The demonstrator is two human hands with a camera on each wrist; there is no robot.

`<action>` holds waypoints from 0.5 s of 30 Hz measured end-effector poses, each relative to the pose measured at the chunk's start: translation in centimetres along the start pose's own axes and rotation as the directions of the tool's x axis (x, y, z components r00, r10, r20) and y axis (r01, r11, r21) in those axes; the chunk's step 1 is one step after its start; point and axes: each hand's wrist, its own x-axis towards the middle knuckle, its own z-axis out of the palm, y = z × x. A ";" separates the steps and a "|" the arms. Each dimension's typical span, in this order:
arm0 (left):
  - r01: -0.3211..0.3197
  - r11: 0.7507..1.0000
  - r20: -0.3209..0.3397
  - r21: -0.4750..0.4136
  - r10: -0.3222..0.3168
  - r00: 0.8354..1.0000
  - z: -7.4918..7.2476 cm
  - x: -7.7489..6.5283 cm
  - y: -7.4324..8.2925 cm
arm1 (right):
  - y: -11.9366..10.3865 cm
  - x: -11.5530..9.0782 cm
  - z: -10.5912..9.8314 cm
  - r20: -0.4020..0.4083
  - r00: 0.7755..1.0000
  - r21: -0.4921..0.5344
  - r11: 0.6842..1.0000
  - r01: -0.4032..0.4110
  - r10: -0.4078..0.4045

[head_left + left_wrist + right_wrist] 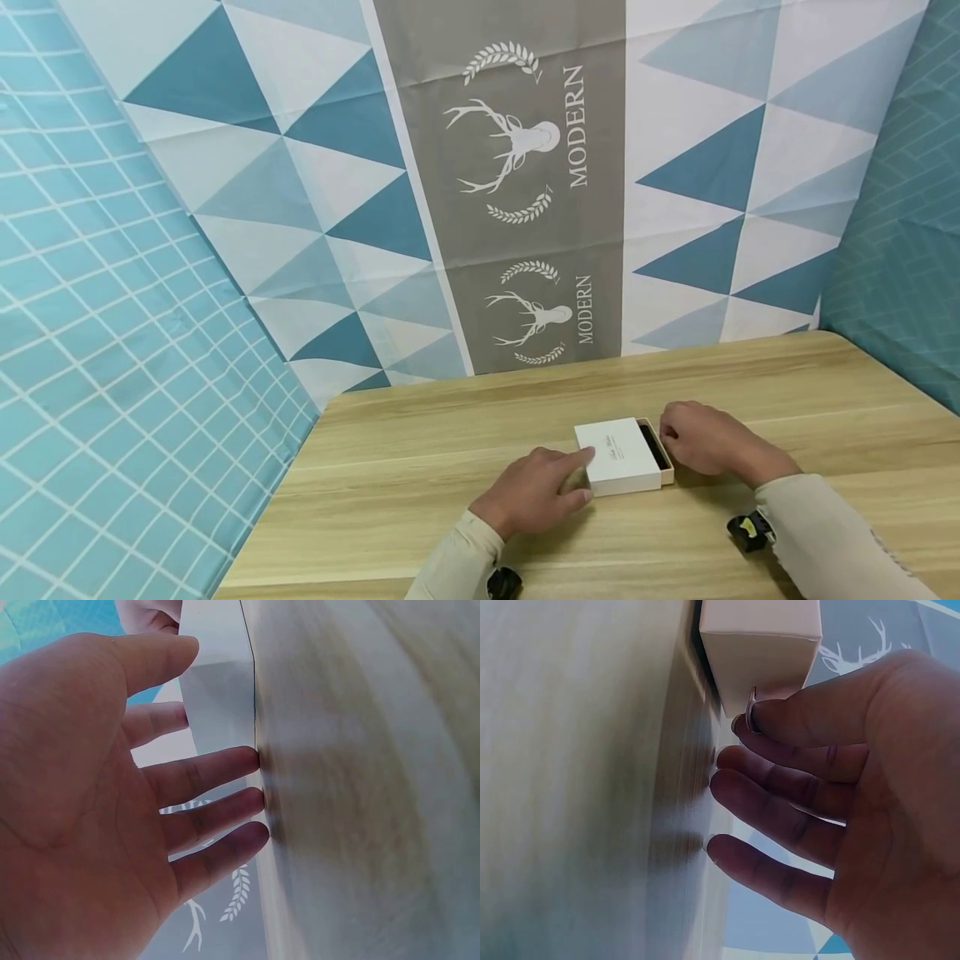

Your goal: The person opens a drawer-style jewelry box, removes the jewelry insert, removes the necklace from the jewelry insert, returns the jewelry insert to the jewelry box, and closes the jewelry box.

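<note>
Both sleeves [836,533] were beige, black cameras [504,582] were worn beside them, a yellow patch [747,527] marked the right one

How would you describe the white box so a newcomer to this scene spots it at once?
Find the wooden table, then follow the right edge of the grey MODERN panel straight down in the head view. The white box lies flat there, small dark print on top. Its white outside sets it apart from the peach tray jutting from its right end.
</note>
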 end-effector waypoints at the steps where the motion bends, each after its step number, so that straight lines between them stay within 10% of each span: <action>1: -0.002 1.000 0.000 -0.001 0.002 1.000 0.0 0.0 0.0 | 0.0 0.0 0.0 -0.001 1.000 0.002 1.000 -0.002 0.002; 15: 0.001 1.000 0.002 -0.005 -0.001 1.000 -0.1 0.1 0.2 | 0.5 -0.2 -0.2 -0.001 1.000 0.008 1.000 0.012 -0.012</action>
